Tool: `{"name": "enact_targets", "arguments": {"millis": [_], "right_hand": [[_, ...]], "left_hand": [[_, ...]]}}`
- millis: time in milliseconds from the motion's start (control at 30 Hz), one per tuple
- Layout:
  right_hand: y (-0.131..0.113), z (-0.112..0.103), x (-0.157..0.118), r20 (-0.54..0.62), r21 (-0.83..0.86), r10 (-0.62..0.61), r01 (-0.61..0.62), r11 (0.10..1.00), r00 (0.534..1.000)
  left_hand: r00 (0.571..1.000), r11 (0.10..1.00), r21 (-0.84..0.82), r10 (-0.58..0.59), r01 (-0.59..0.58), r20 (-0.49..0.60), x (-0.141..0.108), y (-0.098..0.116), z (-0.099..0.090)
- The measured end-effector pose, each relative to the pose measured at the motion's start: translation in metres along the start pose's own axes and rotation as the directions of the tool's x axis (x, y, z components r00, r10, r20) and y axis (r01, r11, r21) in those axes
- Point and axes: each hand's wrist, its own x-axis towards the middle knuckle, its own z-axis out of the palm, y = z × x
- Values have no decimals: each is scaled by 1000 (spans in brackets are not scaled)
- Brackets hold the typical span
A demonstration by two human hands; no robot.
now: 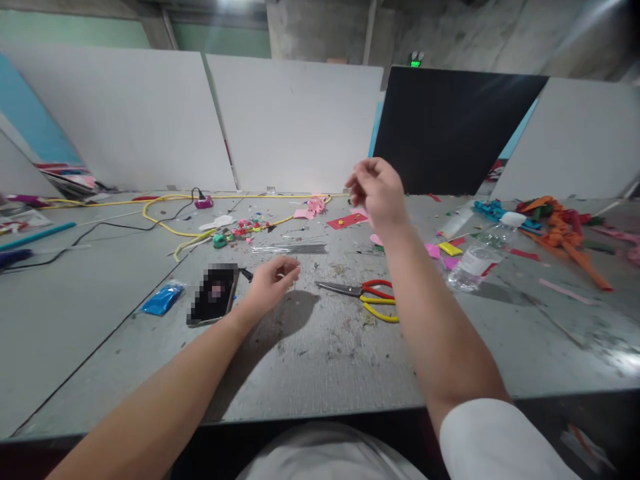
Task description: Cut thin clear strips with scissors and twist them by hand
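My left hand (274, 283) is low over the grey table, thumb and fingers pinched together. Something thin may be at its fingertips, too fine to make out. Higher up, my right hand (379, 193) is raised above the table with its fingers curled into a pinch; whatever it holds, if anything, does not show. Just beyond my left hand lies a bundle of thin metal wires (295, 249). Scissors (353, 289) with one red and one yellow handle rest between my arms, partly behind the right forearm. A phone (214, 293) lies left of my left hand.
A blue packet (164, 298) is beside the phone. On the right stands a water bottle (477, 260), near orange strips (567, 233) and a yellow piece (450, 249). Red paper (345, 222), small beads (245, 229) and a yellow cable (160, 227) lie farther back, before white panels (295, 127).
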Motion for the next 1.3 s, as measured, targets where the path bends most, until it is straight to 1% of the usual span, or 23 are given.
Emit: {"name": "enact_targets", "arguments": {"millis": [67, 167, 233, 300, 400, 667, 833, 1000, 1300], "right_hand": [[-7, 18, -12, 135, 10, 38, -40, 999, 990], [-3, 37, -24, 296, 5, 109, -116, 993, 949], [4, 45, -28, 365, -4, 148, -158, 987, 919], [10, 49, -31, 399, -15, 173, -182, 983, 900], [12, 51, -34, 406, -24, 188, -195, 981, 894], [2, 54, -38, 382, -44, 219, -219, 975, 898], [7, 55, -36, 374, -34, 204, -207, 978, 905], [9, 56, -36, 371, -34, 195, -196, 980, 908], [6, 57, -37, 372, -54, 191, -184, 981, 908]], "left_hand": [[1000, 1000, -12, -6, 6, 13, 0, 1, -1], [999, 999, -36, -2, 3, 35, -1, 4, -2], [998, 999, -47, 5, -2, 65, -1, 6, -2], [995, 999, -47, 6, -2, 95, -2, 8, -2], [995, 999, -42, 4, 1, 104, -4, 10, -1], [993, 998, -69, 4, 4, 117, -5, 11, -1], [993, 999, -54, 10, -3, 119, -5, 11, 0], [994, 996, -93, 9, 1, 112, -6, 10, 1], [989, 998, -62, 1, 9, 151, -5, 11, 1]]}}
